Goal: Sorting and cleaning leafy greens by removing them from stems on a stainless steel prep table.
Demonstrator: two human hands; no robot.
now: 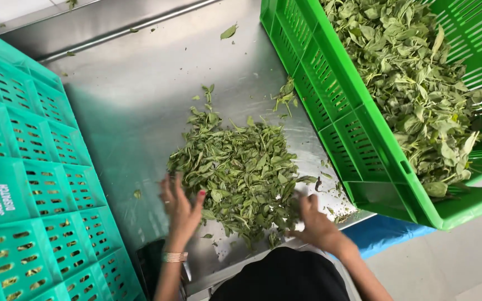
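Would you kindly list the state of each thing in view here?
Left hand: open, fingers spread, at the leaf pile's edge.
Right hand: open, flat on the pile.
Leaf pile: loose, spread on the steel table.
Green crate: tilted, holding leaves.
Teal crate: on its side, contents unseen.

Bright, even daylight; hands motion-blurred

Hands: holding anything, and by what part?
Nothing clearly held. Left hand and right hand rest open at the edges of the leaf pile; both are blurred.
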